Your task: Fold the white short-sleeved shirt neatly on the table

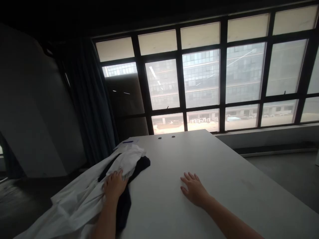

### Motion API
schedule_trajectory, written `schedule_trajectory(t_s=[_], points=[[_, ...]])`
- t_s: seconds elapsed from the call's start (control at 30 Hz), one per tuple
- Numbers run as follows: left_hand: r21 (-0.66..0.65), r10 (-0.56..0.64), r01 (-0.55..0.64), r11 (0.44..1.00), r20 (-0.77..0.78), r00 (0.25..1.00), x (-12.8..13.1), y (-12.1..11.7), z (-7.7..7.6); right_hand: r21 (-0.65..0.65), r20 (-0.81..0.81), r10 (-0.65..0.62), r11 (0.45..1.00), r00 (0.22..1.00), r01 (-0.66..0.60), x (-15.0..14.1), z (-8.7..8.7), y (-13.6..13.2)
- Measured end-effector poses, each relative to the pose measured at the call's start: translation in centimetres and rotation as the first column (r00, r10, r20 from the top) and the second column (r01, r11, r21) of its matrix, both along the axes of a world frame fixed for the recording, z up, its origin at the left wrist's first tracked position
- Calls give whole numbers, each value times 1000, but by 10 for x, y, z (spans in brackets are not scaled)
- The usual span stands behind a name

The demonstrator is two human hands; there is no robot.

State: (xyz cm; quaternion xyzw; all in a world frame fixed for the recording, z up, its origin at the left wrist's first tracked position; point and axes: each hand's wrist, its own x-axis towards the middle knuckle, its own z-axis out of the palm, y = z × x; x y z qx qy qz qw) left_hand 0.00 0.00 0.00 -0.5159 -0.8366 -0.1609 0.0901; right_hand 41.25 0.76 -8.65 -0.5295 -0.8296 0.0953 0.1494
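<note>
A rumpled white garment lies along the left side of the white table, its near part spreading past the table's left edge. Dark navy fabric shows beneath and beside it. My left hand is on the white garment, fingers bent and closed over its folds. Farther right, my right hand rests palm down on the bare tabletop, open with its fingers a little spread and nothing in it.
At the table's far left lies a blue pen near some pale paper. Two round dark-rimmed holes mark the far end. Beyond stand large black-framed windows, with a dark blue curtain at left. Grey floor shows on the right.
</note>
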Motion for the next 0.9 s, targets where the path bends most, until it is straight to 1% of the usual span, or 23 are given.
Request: schedule_trajectory(t_s=[0.07,0.13,0.23,0.3,0.37,0.43,0.5,0.53,0.57,0.6,0.63,0.67,0.7,0.73,0.77,0.8,0.83,0.9], points=[[4,4,-4,1000,7,1000,5,-4,-6,0,-3,0,1000,1000,0,0,-1,0],[11,-3,3,1000,15,1000,11,-7,0,1,-7,-2,1000,1000,2,0,-2,1],[19,-64,63,998,30,997,24,-7,24,11,-31,-5,1000,1000,5,0,-3,1],[29,-130,129,991,40,991,39,-6,43,29,-79,-5,1000,997,7,0,-3,1],[37,-212,211,977,51,976,62,-6,58,61,-164,0,998,986,10,0,-1,1],[24,-324,323,946,70,943,93,-11,68,100,-275,15,995,961,13,1,1,2],[-15,-459,463,886,106,882,128,-23,72,139,-396,32,990,918,25,3,2,3],[-42,-532,541,840,137,836,146,-32,74,153,-457,40,988,888,34,4,1,4],[-69,-613,632,772,184,769,163,-42,75,160,-518,44,986,855,46,5,1,5],[-81,-724,765,638,275,633,178,-54,76,158,-574,40,985,818,63,6,0,7],[-106,-791,863,494,358,496,192,-66,78,148,-624,30,986,781,81,7,-1,9],[-149,-808,916,373,434,400,204,-77,79,130,-662,14,987,749,96,8,-1,10],[-194,-797,942,275,502,336,213,-87,81,106,-684,-7,988,729,109,9,0,11],[-238,-778,947,217,543,316,219,-95,82,85,-689,-28,989,724,119,9,2,11],[-273,-763,941,200,558,325,223,-100,84,78,-675,-36,990,737,120,8,5,9],[-292,-759,932,214,551,347,224,-103,85,92,-640,-19,991,768,100,7,10,6],[-294,-764,922,252,524,376,223,-103,85,124,-587,27,991,809,57,4,15,0],[-257,-780,900,352,451,433,216,-99,85,208,-456,178,974,872,-90,-7,26,-18]])
